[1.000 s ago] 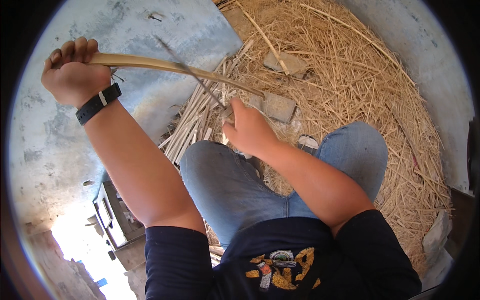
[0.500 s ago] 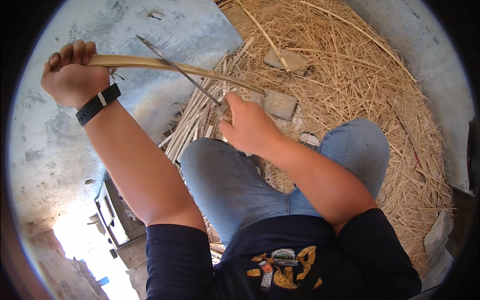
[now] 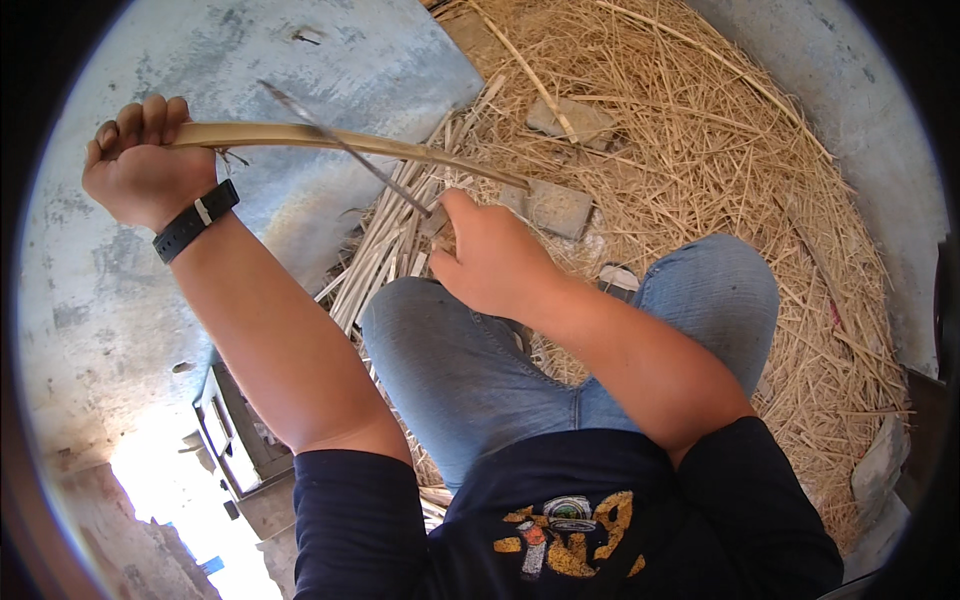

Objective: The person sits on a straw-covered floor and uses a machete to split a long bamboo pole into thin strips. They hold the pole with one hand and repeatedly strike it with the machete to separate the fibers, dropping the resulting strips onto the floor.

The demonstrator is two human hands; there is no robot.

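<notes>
My left hand (image 3: 150,172), with a black watch on its wrist, is raised at the left and closed around one end of a long bamboo strip (image 3: 260,134). The strip bows away to the right, its far end down at a grey brick (image 3: 560,209) on the floor. In my right hand (image 3: 500,262) is the handle of a long, narrow-bladed knife (image 3: 372,170), mostly covered by my fingers. Its blade points up to the left and crosses the strip about midway; I cannot tell whether the edge touches it. The blade's tip is slightly blurred.
Split pale strips (image 3: 385,240) lie in a bundle beside my left knee. Straw-like shavings (image 3: 700,150) cover the floor ahead and to the right, around another brick (image 3: 575,120). A blue-grey wall (image 3: 330,60) rises at the left, with a second wall (image 3: 850,110) on the right.
My left hand and its end of the strip have dropped slightly. My right hand and the knife have shifted a little left and down along the strip.
</notes>
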